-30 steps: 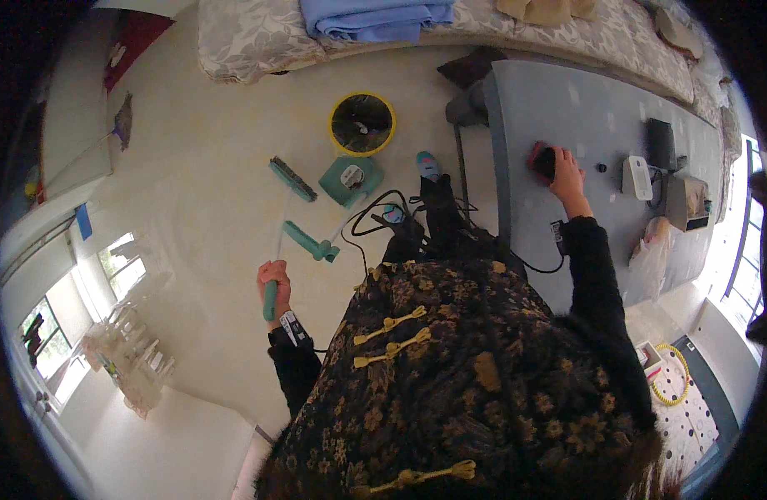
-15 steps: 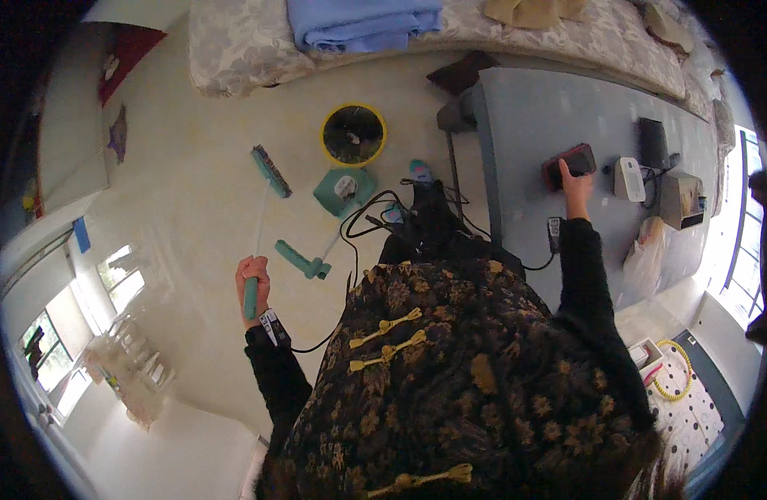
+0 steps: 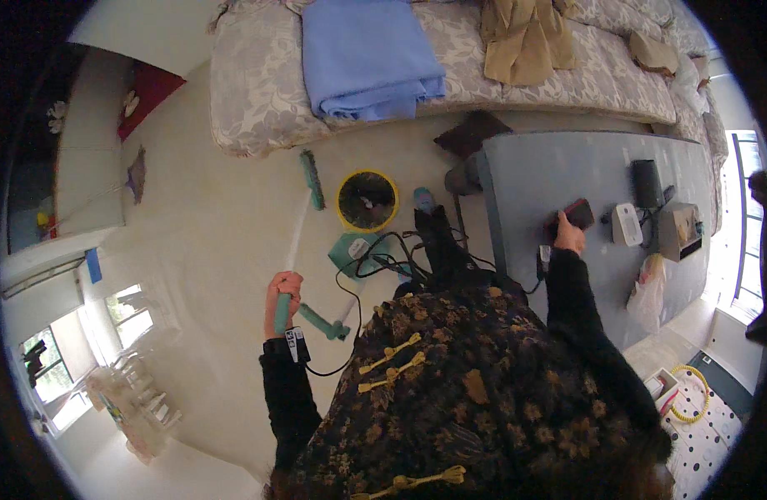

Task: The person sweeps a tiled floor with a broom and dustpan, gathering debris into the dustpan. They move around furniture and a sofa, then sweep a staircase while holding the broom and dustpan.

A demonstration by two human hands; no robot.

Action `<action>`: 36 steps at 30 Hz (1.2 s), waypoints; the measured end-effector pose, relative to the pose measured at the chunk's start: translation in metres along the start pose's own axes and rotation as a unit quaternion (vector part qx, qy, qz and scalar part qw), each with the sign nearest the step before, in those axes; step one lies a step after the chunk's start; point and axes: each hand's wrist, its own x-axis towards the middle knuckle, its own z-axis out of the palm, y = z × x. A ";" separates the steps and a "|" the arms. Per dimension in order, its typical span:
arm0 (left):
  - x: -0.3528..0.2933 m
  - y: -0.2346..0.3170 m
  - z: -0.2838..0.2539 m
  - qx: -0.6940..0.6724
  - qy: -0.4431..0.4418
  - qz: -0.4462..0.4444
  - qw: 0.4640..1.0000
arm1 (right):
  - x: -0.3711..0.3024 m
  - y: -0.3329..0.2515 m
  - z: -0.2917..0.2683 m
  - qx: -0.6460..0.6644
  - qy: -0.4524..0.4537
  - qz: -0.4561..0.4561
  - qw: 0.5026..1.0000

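Note:
My left hand (image 3: 285,292) is closed around the green grip of a broom (image 3: 297,235). Its pale stick runs away from me to a green bristle head (image 3: 312,180) on the floor, left of a yellow-rimmed bin (image 3: 367,201) with litter inside. A green dustpan (image 3: 350,248) lies on the floor nearer me, its green handle end (image 3: 323,323) close to my left hand. Over the grey table, my right hand (image 3: 570,234) grips the near end of a flat dark thing with a red edge (image 3: 580,214), perhaps a phone; my fingers partly cover it.
Black cables (image 3: 400,250) loop near my feet. On the table (image 3: 558,167) stand a white device (image 3: 627,225), a black box (image 3: 647,183), a grey holder (image 3: 680,232) and a plastic bag (image 3: 647,293). Beyond is a patterned sofa (image 3: 258,100) with a folded blue blanket (image 3: 371,58).
The view has tipped up, showing more sofa. The broom head has moved away from me and rightward, closer beside the bin. My right hand stays at the dark red-edged thing.

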 end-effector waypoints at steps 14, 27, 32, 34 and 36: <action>0.126 -0.018 0.131 0.037 0.041 -0.080 0.995 | -0.038 -0.043 -0.005 -0.028 0.129 0.097 0.987; 0.182 0.013 0.192 0.011 0.077 -0.138 0.987 | -0.009 -0.086 -0.067 -0.085 0.269 -0.087 0.956; 0.192 0.013 0.213 0.464 0.102 0.048 0.878 | -0.022 -0.264 0.005 0.275 0.073 -0.450 0.847; 0.197 0.014 0.218 0.283 0.148 -0.038 0.947 | -0.049 -0.336 0.069 0.317 -0.098 -0.433 0.838; 0.200 0.018 0.221 0.095 0.172 -0.117 0.973 | -0.071 -0.377 0.122 0.300 -0.260 -0.354 0.847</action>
